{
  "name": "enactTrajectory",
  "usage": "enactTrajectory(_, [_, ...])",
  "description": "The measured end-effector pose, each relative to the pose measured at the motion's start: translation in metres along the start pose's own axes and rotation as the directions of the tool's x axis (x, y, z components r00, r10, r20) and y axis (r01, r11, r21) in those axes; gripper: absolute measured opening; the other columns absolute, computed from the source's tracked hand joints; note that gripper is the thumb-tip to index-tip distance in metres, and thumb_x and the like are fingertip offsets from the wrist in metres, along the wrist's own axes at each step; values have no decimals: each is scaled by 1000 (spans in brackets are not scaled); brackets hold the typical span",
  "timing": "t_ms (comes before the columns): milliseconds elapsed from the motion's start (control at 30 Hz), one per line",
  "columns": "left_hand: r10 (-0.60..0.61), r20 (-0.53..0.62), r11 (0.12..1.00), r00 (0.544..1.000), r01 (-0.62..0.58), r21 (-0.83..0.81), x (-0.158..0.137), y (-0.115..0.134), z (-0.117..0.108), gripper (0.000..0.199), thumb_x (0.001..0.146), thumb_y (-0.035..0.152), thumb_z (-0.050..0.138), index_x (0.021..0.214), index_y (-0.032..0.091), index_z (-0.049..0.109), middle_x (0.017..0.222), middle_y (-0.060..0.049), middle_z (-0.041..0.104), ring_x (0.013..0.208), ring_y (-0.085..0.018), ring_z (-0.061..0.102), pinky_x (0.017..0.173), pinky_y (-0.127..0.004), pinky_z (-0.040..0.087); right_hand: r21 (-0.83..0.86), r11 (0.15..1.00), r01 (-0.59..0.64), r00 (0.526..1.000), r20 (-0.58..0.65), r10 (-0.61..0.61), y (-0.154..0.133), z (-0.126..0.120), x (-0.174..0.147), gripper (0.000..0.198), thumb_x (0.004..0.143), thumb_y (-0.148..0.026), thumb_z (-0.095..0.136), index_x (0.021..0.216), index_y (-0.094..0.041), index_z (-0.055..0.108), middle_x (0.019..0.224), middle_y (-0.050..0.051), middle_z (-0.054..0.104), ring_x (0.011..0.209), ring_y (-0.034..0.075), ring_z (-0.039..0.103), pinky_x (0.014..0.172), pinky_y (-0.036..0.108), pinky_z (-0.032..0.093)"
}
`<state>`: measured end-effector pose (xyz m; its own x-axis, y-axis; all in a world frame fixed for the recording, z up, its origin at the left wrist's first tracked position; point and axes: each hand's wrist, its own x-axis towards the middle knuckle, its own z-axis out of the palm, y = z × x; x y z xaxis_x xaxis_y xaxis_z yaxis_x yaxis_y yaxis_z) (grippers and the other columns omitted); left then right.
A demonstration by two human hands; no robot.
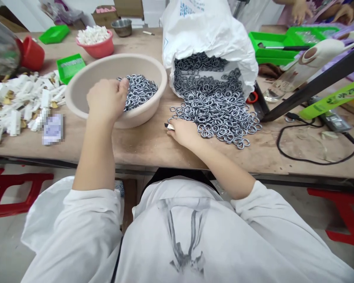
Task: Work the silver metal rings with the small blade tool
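My left hand (107,98) is closed in a fist over the left part of a beige plastic basin (112,59). What it holds, if anything, is hidden by the fingers. Grey metal rings (141,90) lie heaped in the basin, just right of that fist. Low over the wooden table, my right hand (183,133) pinches a small white piece with a dark end (170,126). Its knuckles are beside the left edge of a pile of loose metal rings (216,114). That pile spills from a white sack (206,27) lying on its side with its mouth towards me.
White plastic parts (26,98) are strewn at the left. Behind the basin stand a pink bowl (98,49) of white pieces and a green tray (70,67). To the right are a dark metal bar (315,84), a clear bottle (292,76) and a black cable (309,161). Another person's hands (301,11) show at top right.
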<state>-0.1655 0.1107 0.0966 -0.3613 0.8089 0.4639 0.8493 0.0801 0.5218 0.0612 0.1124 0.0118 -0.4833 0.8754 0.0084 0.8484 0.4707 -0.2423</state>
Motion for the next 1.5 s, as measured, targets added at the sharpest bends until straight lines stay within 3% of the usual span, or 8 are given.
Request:
enactTrajectory(133, [-179, 135, 945, 975, 131, 300, 2, -4, 1, 40, 90, 45, 65, 73, 8, 67, 88, -15, 67, 108, -38, 60, 102, -70, 33, -5, 1000, -7, 999, 31, 8, 4, 5, 10, 23, 97, -25, 51, 110, -14, 67, 111, 18, 72, 98, 29, 67, 77, 36, 45])
enactTrajectory(233, [16, -34, 978, 999, -8, 210, -25, -2, -3, 29, 80, 29, 76, 100, 9, 69, 111, -17, 67, 110, -35, 59, 103, -62, 36, 311, 950, 36, 999, -46, -23, 17, -1, -8, 18, 97, -27, 52, 90, -17, 64, 92, 10, 70, 85, 23, 63, 74, 33, 43])
enactTrajectory(333, [216, -125, 960, 968, -234, -153, -78, 10, 4, 22, 94, 37, 60, 88, 17, 68, 92, -9, 67, 94, -23, 59, 95, -42, 42, 780, 612, 133, 990, -131, -48, 24, -11, -38, 28, 99, -40, 51, 80, -20, 56, 74, 0, 57, 71, 15, 54, 68, 28, 41])
enactTrajectory(400, [202, 222, 829, 954, -46, -558, -119, 21, 18, 46, 99, 53, 45, 76, 19, 67, 77, -6, 65, 75, -17, 58, 76, -34, 45, 931, 330, 157, 987, -139, -77, 22, -13, -57, 34, 95, -52, 57, 82, -21, 54, 70, -2, 53, 66, 13, 52, 63, 26, 41])
enactTrajectory(567, [146, 824, 185, 547, 803, -566, -183, 47, 48, 61, 84, 75, 54, 66, 17, 58, 61, -2, 55, 53, -11, 50, 50, -25, 39, 998, 29, 53, 964, -43, -263, 9, 2, -78, 41, 89, -61, 62, 87, -23, 49, 62, -5, 55, 53, 12, 55, 55, 26, 46])
enactTrajectory(700, [61, 837, -104, 544, 837, -537, -191, 59, 49, 46, 78, 57, 76, 70, 16, 55, 57, 4, 45, 48, -5, 39, 46, -18, 35, 959, 229, 169, 979, -137, -149, 6, 11, -83, 39, 87, -58, 66, 95, -21, 56, 78, -1, 63, 67, 12, 59, 64, 26, 49])
enactTrajectory(1100, [-244, 723, -163, 647, 707, -688, -195, 63, 57, 51, 77, 55, 78, 62, 17, 46, 53, 7, 40, 44, -5, 37, 43, -18, 32, 504, 819, 275, 942, -311, -125, 0, 8, -100, 45, 99, -58, 42, 79, -20, 55, 74, 2, 58, 66, 15, 47, 62, 30, 30])
enactTrajectory(1500, [-322, 683, -220, 656, 650, -728, -196, 71, 59, 40, 80, 42, 77, 66, 16, 50, 60, 6, 46, 52, -5, 42, 50, -19, 36, 263, 926, 272, 934, -306, -187, -7, 7, -105, 51, 99, -58, 39, 74, -19, 60, 71, 3, 58, 64, 14, 45, 60, 30, 24])
